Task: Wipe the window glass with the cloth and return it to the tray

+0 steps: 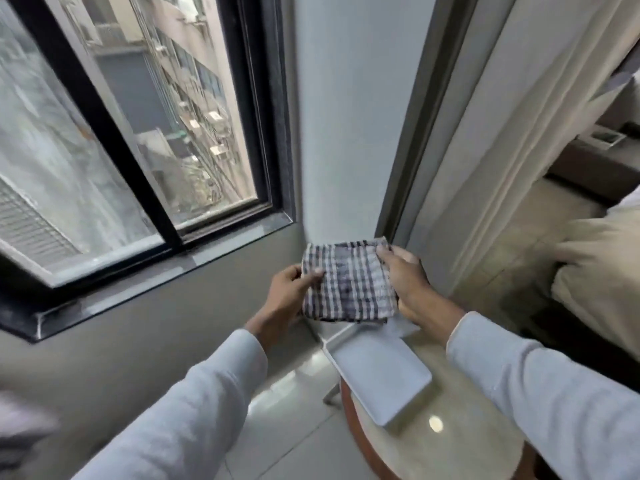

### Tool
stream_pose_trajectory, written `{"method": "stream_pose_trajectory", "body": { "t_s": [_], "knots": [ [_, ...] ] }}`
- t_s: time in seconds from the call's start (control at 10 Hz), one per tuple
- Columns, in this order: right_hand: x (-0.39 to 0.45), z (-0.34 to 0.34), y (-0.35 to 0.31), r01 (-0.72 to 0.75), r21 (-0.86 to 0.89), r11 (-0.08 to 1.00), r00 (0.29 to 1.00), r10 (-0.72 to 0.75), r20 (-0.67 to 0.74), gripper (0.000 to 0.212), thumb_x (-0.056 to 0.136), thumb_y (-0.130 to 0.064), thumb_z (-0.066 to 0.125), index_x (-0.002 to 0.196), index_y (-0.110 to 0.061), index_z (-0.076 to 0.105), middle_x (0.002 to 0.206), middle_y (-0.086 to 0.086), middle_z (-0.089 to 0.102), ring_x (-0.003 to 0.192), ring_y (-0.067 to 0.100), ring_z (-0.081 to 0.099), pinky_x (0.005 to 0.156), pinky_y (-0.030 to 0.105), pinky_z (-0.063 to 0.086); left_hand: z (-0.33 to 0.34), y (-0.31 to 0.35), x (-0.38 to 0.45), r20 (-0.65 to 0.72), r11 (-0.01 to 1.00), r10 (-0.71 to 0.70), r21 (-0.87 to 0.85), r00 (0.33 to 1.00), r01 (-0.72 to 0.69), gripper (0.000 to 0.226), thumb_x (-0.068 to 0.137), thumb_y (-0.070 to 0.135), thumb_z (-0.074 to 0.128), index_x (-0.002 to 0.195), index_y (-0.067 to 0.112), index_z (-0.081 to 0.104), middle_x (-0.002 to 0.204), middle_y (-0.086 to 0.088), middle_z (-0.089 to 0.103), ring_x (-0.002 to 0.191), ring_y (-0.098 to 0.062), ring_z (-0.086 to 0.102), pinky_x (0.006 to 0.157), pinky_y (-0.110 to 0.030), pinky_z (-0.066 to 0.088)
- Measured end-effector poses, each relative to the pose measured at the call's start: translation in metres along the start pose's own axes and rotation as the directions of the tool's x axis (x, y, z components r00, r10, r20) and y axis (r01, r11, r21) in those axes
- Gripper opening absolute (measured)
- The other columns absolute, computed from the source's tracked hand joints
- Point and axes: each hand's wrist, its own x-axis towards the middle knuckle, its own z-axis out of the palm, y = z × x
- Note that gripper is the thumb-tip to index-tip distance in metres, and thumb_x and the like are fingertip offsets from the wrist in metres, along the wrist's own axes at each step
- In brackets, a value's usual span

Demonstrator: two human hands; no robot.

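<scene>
A folded grey-and-white checked cloth [349, 282] is held flat in the air between both hands. My left hand [289, 294] pinches its left edge and my right hand [405, 280] grips its right edge. The cloth hangs just above the far end of a white rectangular tray [377, 375], which lies bare on a round table [450, 441]. The window glass [194, 109], in a black frame, fills the upper left, with buildings seen through it.
A dark window sill [145, 282] runs below the window. A white wall corner [346, 116] stands behind the cloth. Pale curtains [512, 133] hang at the right, with a bed [599, 265] beyond them. The floor is glossy tile [284, 410].
</scene>
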Motion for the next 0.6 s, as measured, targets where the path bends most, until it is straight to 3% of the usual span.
{"method": "stream_pose_trajectory", "body": {
  "t_s": [0.1,0.2,0.3,0.4,0.5,0.6],
  "knots": [
    [0.030,-0.055,0.079,-0.090,-0.131,0.987,0.996,0.087,-0.023,0.017,0.099,-0.031,0.077,0.107,-0.016,0.079,0.110,0.011,0.084,0.099,0.028,0.080,0.092,0.042,0.065,0.034,-0.083,0.023,0.052,0.990,-0.136,0.034,0.989,0.135,0.028,0.103,-0.003,0.067,0.130,-0.009,0.071,0.116,-0.024,0.076,0.086,-0.026,0.073,0.070,-0.030,0.067],
    [0.064,-0.098,0.161,-0.151,-0.287,0.946,0.989,0.144,-0.046,0.019,0.094,-0.005,0.079,0.110,-0.012,0.076,0.112,0.014,0.083,0.099,0.030,0.079,0.094,0.047,0.063,0.065,-0.163,0.054,0.058,0.975,-0.214,0.077,0.975,0.209,0.026,0.104,-0.007,0.065,0.129,-0.009,0.072,0.127,-0.032,0.077,0.101,-0.031,0.072,0.091,-0.042,0.063],
    [0.097,-0.125,0.230,-0.202,-0.358,0.912,0.979,0.179,-0.097,0.025,0.094,0.000,0.075,0.117,-0.011,0.072,0.110,0.008,0.082,0.104,0.033,0.078,0.100,0.055,0.063,0.090,-0.224,0.082,0.032,0.973,-0.195,0.130,0.980,0.190,0.023,0.103,-0.007,0.065,0.122,0.002,0.075,0.116,-0.021,0.080,0.088,-0.022,0.075,0.076,-0.026,0.066],
    [0.127,-0.135,0.281,-0.224,-0.423,0.878,0.975,0.204,-0.093,0.020,0.098,-0.006,0.072,0.117,-0.010,0.070,0.113,0.010,0.080,0.112,0.038,0.076,0.105,0.056,0.060,0.105,-0.269,0.108,0.007,0.945,-0.136,0.301,0.991,0.128,0.029,0.102,0.001,0.067,0.129,0.010,0.074,0.117,-0.008,0.078,0.107,-0.025,0.073,0.097,-0.032,0.061],
    [0.147,-0.140,0.322,-0.244,-0.595,0.766,0.968,0.225,-0.108,0.034,0.105,-0.022,0.064,0.138,-0.013,0.061,0.134,0.014,0.073,0.123,0.037,0.069,0.105,0.041,0.056,0.108,-0.314,0.129,-0.015,0.718,-0.036,0.695,0.999,0.036,0.070,0.109,0.029,0.063,0.170,0.009,0.036,0.175,-0.011,0.042,0.163,-0.030,0.037,0.130,-0.042,0.036],
    [0.150,-0.138,0.340,-0.140,-0.788,0.600,0.984,0.173,-0.043,0.052,0.113,-0.023,0.043,0.165,-0.017,0.038,0.168,0.011,0.046,0.154,0.032,0.045,0.123,0.040,0.040,0.103,-0.342,0.140,0.010,0.434,0.094,0.900,0.996,-0.050,0.088,0.112,0.052,0.046,0.179,0.022,-0.002,0.188,0.002,-0.012,0.175,-0.028,-0.014,0.141,-0.051,0.010]
  ]
}}
